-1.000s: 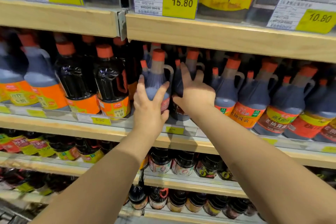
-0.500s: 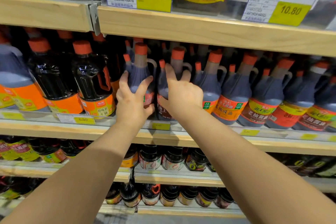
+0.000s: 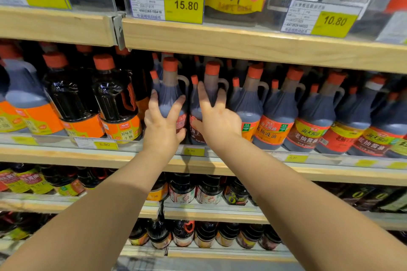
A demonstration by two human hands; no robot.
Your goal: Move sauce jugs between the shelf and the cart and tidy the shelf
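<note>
Two grips spread, left grip point(image 3: 161, 130) on dark-sauce jug point(image 3: 170, 94), right grip point(image 3: 220, 123) on neighbouring jug point(image 3: 211, 82)

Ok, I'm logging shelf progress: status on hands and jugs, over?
Left hand spread against dark handled sauce jug with orange-red cap. Right hand flat on the matching jug beside it. Both jugs standing on wooden shelf. Neighbours packed close.

Shelf edges point(image 3: 242, 44) are rendered as pale wood, matt, with the grain visible. A dull grey metal bracket point(image 3: 118, 28) is fitted at the joint in the upper shelf's front edge. Price tags point(image 3: 167, 4) are printed paper behind clear glossy plastic. Jugs point(image 3: 275, 112) are moulded in smooth translucent plastic, ribbed at the shoulder. Caps point(image 3: 255, 71) are matt orange plastic. Bottles point(image 3: 114, 99) towards the shelf's left end are glossy clear plastic. Labels point(image 3: 273, 130) are glossy.
</note>
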